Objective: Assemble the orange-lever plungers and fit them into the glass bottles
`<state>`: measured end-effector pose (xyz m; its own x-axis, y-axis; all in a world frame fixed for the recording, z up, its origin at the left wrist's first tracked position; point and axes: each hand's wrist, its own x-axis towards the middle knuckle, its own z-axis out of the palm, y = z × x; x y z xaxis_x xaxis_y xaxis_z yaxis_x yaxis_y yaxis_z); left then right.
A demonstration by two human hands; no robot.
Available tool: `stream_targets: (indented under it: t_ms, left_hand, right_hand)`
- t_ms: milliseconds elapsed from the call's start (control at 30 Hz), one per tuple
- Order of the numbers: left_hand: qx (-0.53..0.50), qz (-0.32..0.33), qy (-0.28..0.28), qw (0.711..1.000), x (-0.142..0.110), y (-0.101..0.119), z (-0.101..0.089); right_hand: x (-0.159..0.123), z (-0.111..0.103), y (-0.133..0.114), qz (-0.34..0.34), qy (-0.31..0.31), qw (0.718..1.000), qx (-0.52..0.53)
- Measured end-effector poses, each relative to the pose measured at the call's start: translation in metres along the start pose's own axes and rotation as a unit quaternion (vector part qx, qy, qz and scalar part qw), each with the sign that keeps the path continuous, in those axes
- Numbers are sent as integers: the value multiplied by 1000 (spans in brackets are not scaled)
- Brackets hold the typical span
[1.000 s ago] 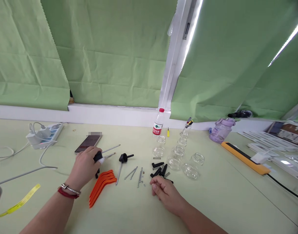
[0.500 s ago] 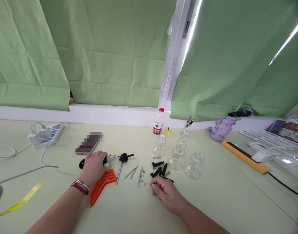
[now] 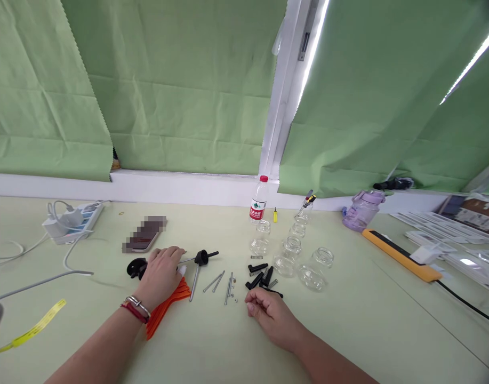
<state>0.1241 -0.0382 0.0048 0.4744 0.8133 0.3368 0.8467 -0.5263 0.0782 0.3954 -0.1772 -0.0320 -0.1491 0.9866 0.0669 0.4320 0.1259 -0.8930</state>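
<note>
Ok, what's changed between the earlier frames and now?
The left hand has moved down and to the right, bringing the metal-rod parts it held in beside the orange pieces. A round black piece now shows left of it. Its palm is hidden, so I can't tell whether it let go. It no longer overlaps the phone. The right hand, black levers and clear jars stayed put.

orange pieces point(image 3: 164, 309): smooth plastic look, low sheen
black cup piece point(image 3: 202, 257): matt plastic look
rods point(image 3: 229, 288): metal, smooth, shiny
springs point(image 3: 256, 257): bare metal wire
black levers point(image 3: 258, 268): plastic look, semi-matt
jars point(image 3: 313, 278): clear, glossy; glass or plastic, can't tell
bangle point(image 3: 138, 305): polished metal
blinds point(image 3: 180, 85): cloth, creased, matt
counter point(image 3: 212, 346): smooth, faint sheen
</note>
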Motion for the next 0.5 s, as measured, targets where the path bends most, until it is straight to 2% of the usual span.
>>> stream_targets:
  t_ms: [200, 367, 500]
  left_hand:
    - [15, 110, -8, 994, 6, 29, 9]
    - [13, 112, -48, 993, 9, 41, 16]
    - [5, 96, -43, 994, 9, 42, 14]
  right_hand:
    - [0, 3, 2, -24, 46, 997, -55]
    - [0, 4, 4, -24, 33, 998, -54]
    - [0, 4, 4, -28, 32, 997, -59]
